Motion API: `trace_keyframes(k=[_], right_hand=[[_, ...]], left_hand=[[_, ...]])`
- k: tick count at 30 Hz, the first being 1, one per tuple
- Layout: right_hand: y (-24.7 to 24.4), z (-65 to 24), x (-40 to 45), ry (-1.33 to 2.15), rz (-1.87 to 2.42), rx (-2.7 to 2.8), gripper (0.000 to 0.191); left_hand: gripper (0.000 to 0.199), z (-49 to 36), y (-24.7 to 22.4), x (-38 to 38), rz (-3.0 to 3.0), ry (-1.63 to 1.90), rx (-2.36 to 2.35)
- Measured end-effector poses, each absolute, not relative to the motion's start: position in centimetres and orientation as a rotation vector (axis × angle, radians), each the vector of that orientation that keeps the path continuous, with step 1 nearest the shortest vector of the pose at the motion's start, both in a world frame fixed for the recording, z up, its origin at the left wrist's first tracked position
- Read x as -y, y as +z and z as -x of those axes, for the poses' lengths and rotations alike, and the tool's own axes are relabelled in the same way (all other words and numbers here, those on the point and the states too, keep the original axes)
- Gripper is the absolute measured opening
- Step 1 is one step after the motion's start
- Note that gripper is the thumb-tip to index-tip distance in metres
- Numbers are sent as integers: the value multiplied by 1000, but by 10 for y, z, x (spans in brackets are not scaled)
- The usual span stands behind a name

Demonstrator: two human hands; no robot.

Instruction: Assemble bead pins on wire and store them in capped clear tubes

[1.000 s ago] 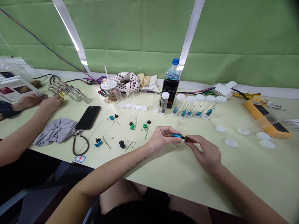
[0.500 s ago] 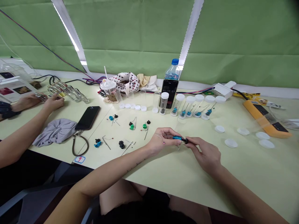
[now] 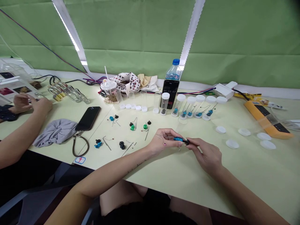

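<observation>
My left hand [image 3: 160,142] is closed around a small blue metal piece [image 3: 178,139], with thin bent wires [image 3: 161,137] sticking out between its fingers; one wire ends in a tiny reddish bead. A black knob-like part [image 3: 187,142] sits at the blue piece's right end, pinched by the fingertips of my right hand [image 3: 207,153]. Both hands meet just above the table. To the left lie small sets of parts: blue pieces [image 3: 98,143], green pieces [image 3: 132,127], black pieces [image 3: 122,145] and bent wires [image 3: 107,144]. Fingers partly hide the held parts.
Behind my hands stand several white-capped clear tubes [image 3: 180,106], a phone timer [image 3: 170,93] and a bottle [image 3: 172,73]. Loose white caps [image 3: 232,144] and an orange power strip [image 3: 267,120] lie right. At left are a phone [image 3: 88,118], grey cloth [image 3: 55,132] and a co-worker's hands [image 3: 39,106].
The co-worker's hands have moved left and come together near the box. My own hands hold almost the same place, still gripping the blue piece and the black part.
</observation>
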State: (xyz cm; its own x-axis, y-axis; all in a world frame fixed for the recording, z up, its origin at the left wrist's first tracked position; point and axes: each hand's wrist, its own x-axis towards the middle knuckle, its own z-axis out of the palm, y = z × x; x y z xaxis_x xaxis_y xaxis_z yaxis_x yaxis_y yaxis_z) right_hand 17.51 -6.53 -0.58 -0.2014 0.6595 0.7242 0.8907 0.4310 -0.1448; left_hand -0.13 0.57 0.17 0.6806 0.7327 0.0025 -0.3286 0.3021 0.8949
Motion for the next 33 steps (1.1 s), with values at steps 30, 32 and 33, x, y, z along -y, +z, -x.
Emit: trace_keyframes(k=[30,32,33], right_hand=[[-8,-175,65,-387,1361,1895,12],[-10,-176,65,-408,1349,1893,9],[-11,-177,65,-416,1341,1889,9]], left_hand=[[33,2,4,-9,-1017,780,-529],[33,2,4,-7,-1014,766,-522],[33,2,4,-7,-1014,761,-515]])
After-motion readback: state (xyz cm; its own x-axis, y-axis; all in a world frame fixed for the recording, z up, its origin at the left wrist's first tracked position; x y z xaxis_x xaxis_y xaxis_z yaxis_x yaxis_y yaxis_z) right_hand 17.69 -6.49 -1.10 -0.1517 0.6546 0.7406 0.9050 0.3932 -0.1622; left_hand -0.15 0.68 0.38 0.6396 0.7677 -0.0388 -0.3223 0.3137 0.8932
